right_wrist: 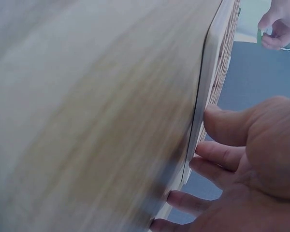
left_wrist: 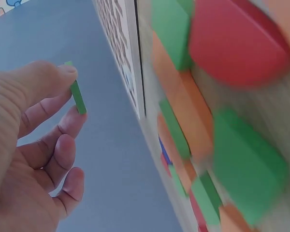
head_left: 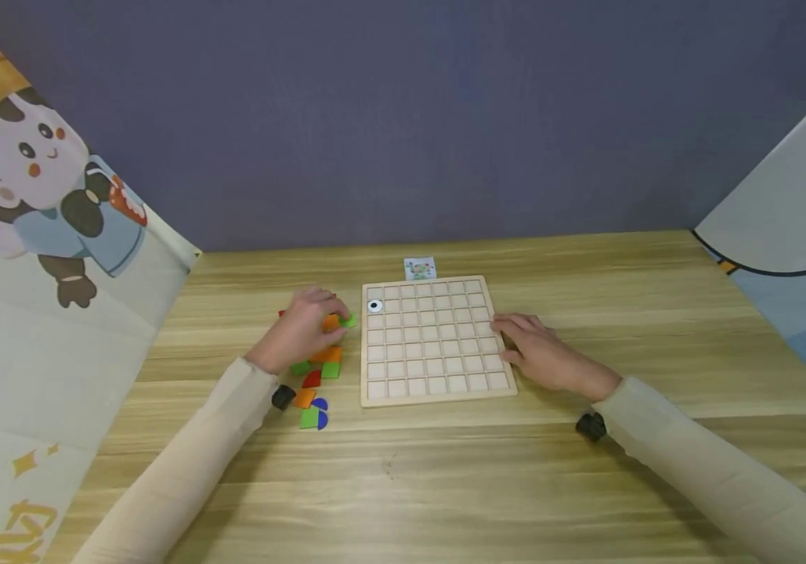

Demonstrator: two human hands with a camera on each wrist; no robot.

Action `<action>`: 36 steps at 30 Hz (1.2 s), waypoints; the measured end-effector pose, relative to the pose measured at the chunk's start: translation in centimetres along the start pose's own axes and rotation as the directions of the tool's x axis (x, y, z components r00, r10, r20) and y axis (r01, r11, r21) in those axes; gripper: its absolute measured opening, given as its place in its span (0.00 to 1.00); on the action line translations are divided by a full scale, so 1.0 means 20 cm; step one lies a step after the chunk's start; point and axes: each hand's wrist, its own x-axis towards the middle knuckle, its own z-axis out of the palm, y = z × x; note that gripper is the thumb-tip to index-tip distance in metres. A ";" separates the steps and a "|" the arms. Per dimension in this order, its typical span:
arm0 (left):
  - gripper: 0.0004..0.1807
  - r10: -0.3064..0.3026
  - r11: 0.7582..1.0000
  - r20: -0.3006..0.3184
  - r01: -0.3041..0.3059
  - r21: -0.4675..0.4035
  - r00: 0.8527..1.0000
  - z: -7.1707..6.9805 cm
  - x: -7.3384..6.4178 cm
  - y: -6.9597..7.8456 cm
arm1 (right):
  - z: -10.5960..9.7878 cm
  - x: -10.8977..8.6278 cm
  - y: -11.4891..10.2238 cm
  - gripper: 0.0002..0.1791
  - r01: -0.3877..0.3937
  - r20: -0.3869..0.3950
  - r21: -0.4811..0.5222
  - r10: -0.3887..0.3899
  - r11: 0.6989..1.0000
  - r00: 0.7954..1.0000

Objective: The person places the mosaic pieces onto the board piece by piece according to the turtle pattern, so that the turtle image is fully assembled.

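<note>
My left hand (head_left: 304,327) pinches a thin green block (left_wrist: 79,97) between thumb and fingertips, raised off the table beside a pile of coloured blocks. In the head view that green block (head_left: 349,320) shows just left of the wooden grid board (head_left: 438,399). A white round piece with a black dot (head_left: 374,305), like an eye, sits in the board's upper left part. Against the board's right edge rest the fingertips of my right hand (head_left: 540,352); in the right wrist view its thumb and fingers (right_wrist: 220,154) touch the rim without curling round it.
Around and under my left hand lie several loose blocks, among them a red one (head_left: 312,380), an orange one (head_left: 305,398) and a blue one (head_left: 322,420). A small printed card (head_left: 420,269) lies behind the board. A dark wall (head_left: 445,125) rises at the table's far edge.
</note>
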 end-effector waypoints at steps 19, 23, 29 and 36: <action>0.08 -0.094 0.994 0.209 0.105 -0.039 0.973 0.14 0.19 0.02 | 0.00 0.01 0.01 0.28 -0.002 -0.002 -0.004 0.001 1.000 1.000; 0.08 -0.112 0.992 0.232 0.122 -0.028 0.966 0.14 0.20 0.01 | 0.00 0.01 0.01 0.28 -0.002 -0.002 -0.010 0.002 1.000 1.000; 0.08 -0.123 0.992 0.261 0.129 -0.009 0.957 0.15 0.21 0.01 | 0.00 0.01 0.00 0.28 -0.011 0.006 -0.005 0.011 1.000 1.000; 0.07 -0.126 0.991 0.284 0.135 -0.014 0.951 0.15 0.22 0.02 | 0.00 0.01 0.01 0.28 -0.016 0.011 0.004 0.016 1.000 1.000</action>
